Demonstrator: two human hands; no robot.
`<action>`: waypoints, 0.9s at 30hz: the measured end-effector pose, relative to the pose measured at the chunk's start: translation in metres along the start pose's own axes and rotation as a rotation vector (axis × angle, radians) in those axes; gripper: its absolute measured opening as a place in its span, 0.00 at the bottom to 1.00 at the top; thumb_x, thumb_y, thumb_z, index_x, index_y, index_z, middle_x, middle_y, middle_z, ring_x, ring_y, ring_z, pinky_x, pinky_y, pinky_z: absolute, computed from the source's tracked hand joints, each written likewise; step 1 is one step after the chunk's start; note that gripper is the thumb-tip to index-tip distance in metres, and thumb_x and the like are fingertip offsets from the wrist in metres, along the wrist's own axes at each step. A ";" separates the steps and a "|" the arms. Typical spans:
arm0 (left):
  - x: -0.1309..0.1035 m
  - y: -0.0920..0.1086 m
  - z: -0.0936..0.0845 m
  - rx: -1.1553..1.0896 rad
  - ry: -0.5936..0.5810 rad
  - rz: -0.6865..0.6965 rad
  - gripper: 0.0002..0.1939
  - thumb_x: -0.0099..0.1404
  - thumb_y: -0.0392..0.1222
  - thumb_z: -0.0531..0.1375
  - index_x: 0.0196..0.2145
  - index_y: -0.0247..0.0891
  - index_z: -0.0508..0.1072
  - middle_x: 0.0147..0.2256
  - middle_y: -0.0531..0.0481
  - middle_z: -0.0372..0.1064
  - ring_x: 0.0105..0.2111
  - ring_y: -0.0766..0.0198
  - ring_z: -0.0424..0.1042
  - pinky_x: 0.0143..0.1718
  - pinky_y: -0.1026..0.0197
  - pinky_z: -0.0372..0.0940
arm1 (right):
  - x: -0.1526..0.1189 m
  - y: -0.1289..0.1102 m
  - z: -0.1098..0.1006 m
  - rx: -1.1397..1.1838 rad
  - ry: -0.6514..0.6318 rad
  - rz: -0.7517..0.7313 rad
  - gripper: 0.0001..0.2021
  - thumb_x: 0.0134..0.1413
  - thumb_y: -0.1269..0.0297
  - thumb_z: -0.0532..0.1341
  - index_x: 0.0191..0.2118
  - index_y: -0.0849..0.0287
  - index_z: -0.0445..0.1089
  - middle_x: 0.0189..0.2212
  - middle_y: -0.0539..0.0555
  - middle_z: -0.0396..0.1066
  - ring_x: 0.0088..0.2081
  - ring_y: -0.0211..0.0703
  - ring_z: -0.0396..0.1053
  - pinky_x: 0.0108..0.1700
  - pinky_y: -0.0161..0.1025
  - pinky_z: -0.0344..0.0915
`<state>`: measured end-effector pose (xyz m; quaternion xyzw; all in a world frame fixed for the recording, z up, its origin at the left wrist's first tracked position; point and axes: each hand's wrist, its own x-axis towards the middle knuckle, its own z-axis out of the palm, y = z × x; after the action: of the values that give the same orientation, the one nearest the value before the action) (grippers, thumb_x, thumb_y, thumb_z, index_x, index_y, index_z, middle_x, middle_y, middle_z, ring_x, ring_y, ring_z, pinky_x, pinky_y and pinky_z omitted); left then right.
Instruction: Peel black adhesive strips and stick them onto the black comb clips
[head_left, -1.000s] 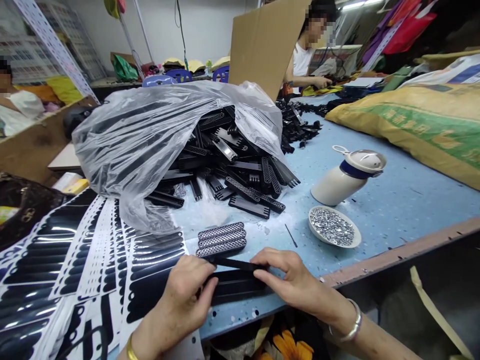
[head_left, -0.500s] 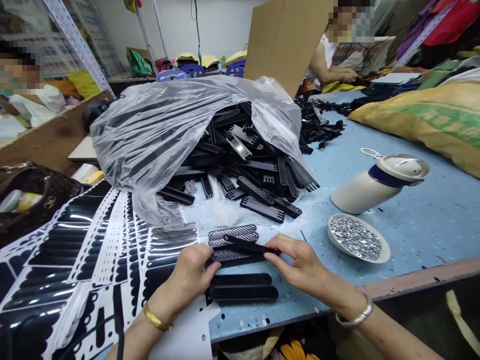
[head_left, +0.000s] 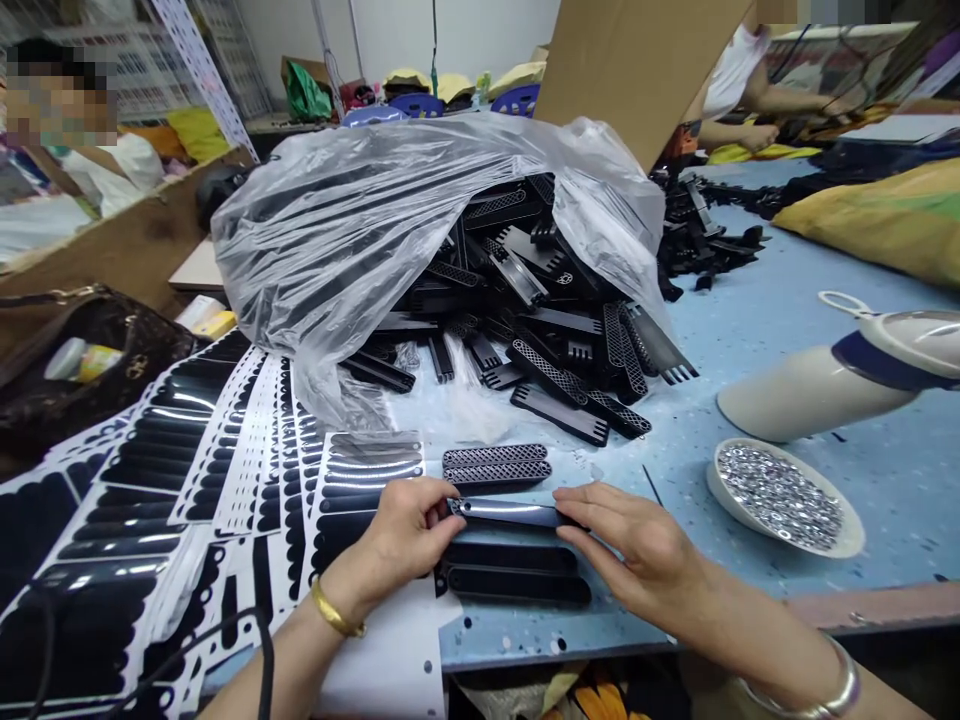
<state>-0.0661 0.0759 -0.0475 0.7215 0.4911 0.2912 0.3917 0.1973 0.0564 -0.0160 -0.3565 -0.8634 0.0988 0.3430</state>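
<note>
Between my two hands lies a long, glossy black strip (head_left: 510,512) with a rounded end and a small hole near its left end. My left hand (head_left: 416,525) pinches that left end between thumb and fingers. At the other end, the fingers and thumb of my right hand (head_left: 637,535) close on the strip. Whatever is directly beneath it is mostly hidden. Just behind lie two black pieces with a mesh pattern (head_left: 495,468), side by side. Two plain black bars (head_left: 517,585) rest nearer the table edge.
A clear plastic bag (head_left: 337,220) spills black toothed pieces (head_left: 562,400) across the blue table (head_left: 675,620). Sheets of black strips (head_left: 142,500) fan out at left. A bowl of small metal rings (head_left: 784,500) and a leaning white bottle (head_left: 810,390) stand at right. Two people sit beyond.
The black strip has swung from slanting to nearly level, with its glossy face showing. My left hand now grips its left end. The camera view has shifted left.
</note>
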 end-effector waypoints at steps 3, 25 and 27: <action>-0.001 -0.001 -0.001 -0.031 0.001 -0.003 0.12 0.54 0.34 0.64 0.38 0.31 0.80 0.23 0.51 0.71 0.20 0.68 0.67 0.22 0.68 0.62 | 0.001 -0.002 0.002 0.006 -0.033 0.006 0.10 0.63 0.76 0.56 0.46 0.60 0.72 0.35 0.58 0.77 0.35 0.46 0.76 0.36 0.40 0.76; 0.000 -0.001 -0.003 -0.031 -0.005 0.012 0.10 0.56 0.33 0.63 0.36 0.32 0.80 0.23 0.50 0.72 0.21 0.67 0.68 0.24 0.67 0.64 | -0.003 0.000 0.009 -0.050 -0.129 0.041 0.08 0.63 0.74 0.55 0.42 0.61 0.72 0.33 0.58 0.75 0.32 0.47 0.73 0.35 0.43 0.73; 0.001 -0.001 -0.003 -0.029 -0.002 0.011 0.10 0.55 0.33 0.63 0.36 0.33 0.80 0.23 0.50 0.72 0.21 0.67 0.68 0.24 0.68 0.64 | -0.005 0.001 0.010 -0.049 -0.141 0.064 0.08 0.63 0.74 0.56 0.42 0.62 0.72 0.33 0.59 0.75 0.33 0.48 0.73 0.35 0.44 0.72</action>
<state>-0.0692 0.0776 -0.0470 0.7189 0.4823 0.2996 0.4010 0.1935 0.0546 -0.0263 -0.3843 -0.8758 0.1132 0.2692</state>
